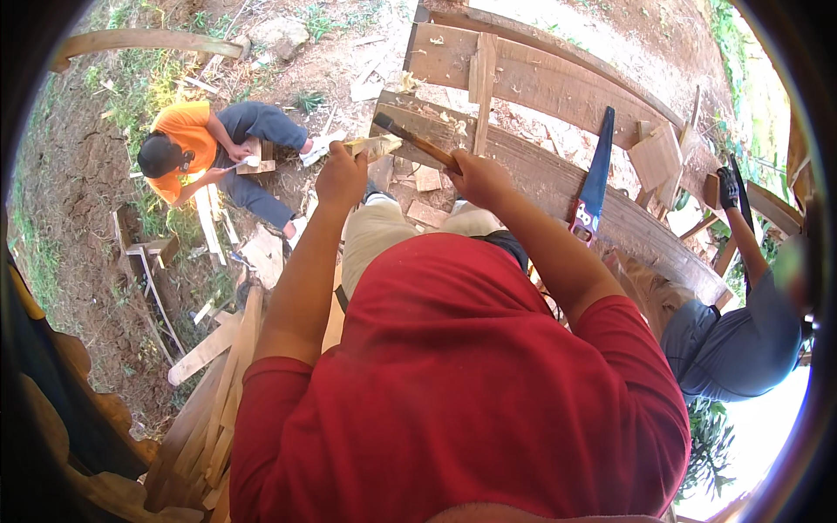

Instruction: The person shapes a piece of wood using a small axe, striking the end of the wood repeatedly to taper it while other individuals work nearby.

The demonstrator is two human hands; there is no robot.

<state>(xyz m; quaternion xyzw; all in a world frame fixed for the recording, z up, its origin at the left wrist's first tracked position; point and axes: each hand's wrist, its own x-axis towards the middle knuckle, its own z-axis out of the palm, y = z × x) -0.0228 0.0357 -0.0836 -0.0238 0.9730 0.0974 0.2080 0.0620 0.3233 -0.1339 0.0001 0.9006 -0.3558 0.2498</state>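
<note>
My left hand (341, 174) is closed around one end of a small pale piece of wood (382, 146), held up in front of me over my legs. In my right hand (482, 181) is a wooden-handled tool (425, 148), gripped near the end of its handle. Its dark head points up and left, just beyond the small wood piece; whether they touch I cannot tell. A handsaw (595, 172) with a blue blade and a red and white handle lies across the planks to the right of my right hand.
Long planks (540, 166) with shavings run from ahead toward the right. A person in an orange shirt (185, 139) sits at the left, working on something small. Another person in a dark shirt (737, 336) is at the right, one gloved hand on a wooden block. Boards (214, 410) lie lower left.
</note>
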